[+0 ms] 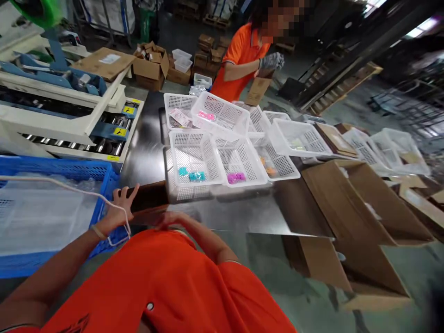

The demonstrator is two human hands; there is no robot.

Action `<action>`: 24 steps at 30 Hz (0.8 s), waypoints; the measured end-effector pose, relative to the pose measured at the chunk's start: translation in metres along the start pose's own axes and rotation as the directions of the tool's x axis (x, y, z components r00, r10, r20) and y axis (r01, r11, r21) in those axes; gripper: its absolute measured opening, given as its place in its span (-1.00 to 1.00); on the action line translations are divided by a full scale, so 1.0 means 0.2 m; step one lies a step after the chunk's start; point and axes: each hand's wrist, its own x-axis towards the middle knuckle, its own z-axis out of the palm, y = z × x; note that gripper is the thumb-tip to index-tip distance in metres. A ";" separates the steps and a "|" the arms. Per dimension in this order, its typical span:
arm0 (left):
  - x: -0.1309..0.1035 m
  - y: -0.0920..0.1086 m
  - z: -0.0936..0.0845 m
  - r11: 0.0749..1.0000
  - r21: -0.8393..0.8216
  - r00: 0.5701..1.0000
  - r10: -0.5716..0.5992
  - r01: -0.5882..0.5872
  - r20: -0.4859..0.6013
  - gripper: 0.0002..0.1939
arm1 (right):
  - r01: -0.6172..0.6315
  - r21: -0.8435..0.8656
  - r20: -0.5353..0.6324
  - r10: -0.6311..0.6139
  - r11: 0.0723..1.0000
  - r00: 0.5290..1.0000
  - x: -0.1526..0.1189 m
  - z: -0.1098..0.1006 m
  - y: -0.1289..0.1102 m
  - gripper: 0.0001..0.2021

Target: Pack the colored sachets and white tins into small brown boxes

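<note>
A small brown cardboard box (149,198) lies at the front left edge of the metal table, its inside in dark shadow. Against its left end is my left hand (120,206), fingers and thumb spread apart. My right hand (170,219) is at the box's near side, close to my body, with the fingers curled at its edge and partly hidden. Just beyond the box stand white perforated baskets. One basket (192,150) has teal packets (197,176) in it, another basket (239,159) holds a purple packet (236,177).
A blue crate (107,185) with clear plastic is on my left, a pale cord (86,192) crossing it. Behind it runs a roller conveyor (104,147). Large open cartons (342,199) stand at the right. Across the metal table (138,157), a gloved co-worker (239,60) handles a carton (258,89).
</note>
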 end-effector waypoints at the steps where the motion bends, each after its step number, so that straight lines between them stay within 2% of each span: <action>1: 0.00 0.03 0.01 1.000 0.011 1.000 0.022 -0.022 0.007 0.26 | -0.043 -0.013 0.024 0.043 0.999 0.999 -0.04 -0.12 0.04 -0.64; 3: 0.00 0.10 0.03 0.998 0.005 0.998 0.069 -0.069 0.003 0.24 | -0.133 -0.045 -0.042 0.131 0.990 0.990 -0.07 -0.43 0.10 -0.73; 5: 0.01 0.17 0.03 0.993 -0.006 0.993 0.116 -0.116 0.012 0.24 | -0.218 -0.120 -0.248 0.184 0.968 0.951 -0.01 -0.74 0.15 -0.75; 7: 0.02 0.27 0.02 0.990 -0.007 0.989 0.144 -0.144 0.045 0.25 | -0.335 -0.297 -0.411 0.197 0.894 0.890 0.11 -0.96 0.16 -0.78; 8: 0.02 0.33 0.02 0.989 -0.003 0.987 0.151 -0.151 0.058 0.26 | -0.378 -0.380 -0.444 0.192 0.844 0.875 0.18 -1.02 0.16 -0.74; 10: 0.04 0.43 0.01 0.987 0.000 0.985 0.160 -0.161 0.067 0.27 | -0.399 -0.501 -0.428 0.180 0.768 0.886 0.32 -1.04 0.15 -0.59; 13: 0.05 0.57 0.03 0.982 -0.001 0.979 0.188 -0.189 0.072 0.26 | -0.302 -0.570 -0.336 0.119 0.764 0.934 0.44 -0.95 0.14 -0.47; 15: 0.06 0.63 0.08 0.977 -0.001 0.976 0.213 -0.213 0.041 0.22 | -0.247 -0.608 -0.306 0.065 0.754 0.950 0.47 -0.90 0.14 -0.53; 17: 0.07 0.68 0.15 0.974 -0.004 0.973 0.225 -0.226 -0.042 0.17 | -0.225 -0.629 -0.305 0.030 0.744 0.952 0.46 -0.93 0.15 -0.65; 19: 0.09 0.72 0.23 0.972 -0.014 0.962 0.229 -0.233 -0.146 0.12 | -0.248 -0.630 -0.344 0.022 0.736 0.939 0.41 -1.01 0.15 -0.73; 21: 0.12 0.75 0.30 0.962 -0.039 0.937 0.254 -0.271 -0.238 0.10 | -0.247 -0.606 -0.410 -0.031 0.757 0.912 0.28 -1.10 0.17 -0.72; 22: 0.14 0.77 0.32 0.950 -0.058 0.920 0.280 -0.307 -0.274 0.09 | -0.197 -0.587 -0.432 -0.098 0.785 0.896 0.19 -1.13 0.19 -0.71; 24: 0.21 0.80 0.35 0.914 -0.110 0.885 0.339 -0.390 -0.320 0.08 | 0.001 -0.562 -0.419 -0.287 0.827 0.861 -0.03 -1.13 0.24 -0.69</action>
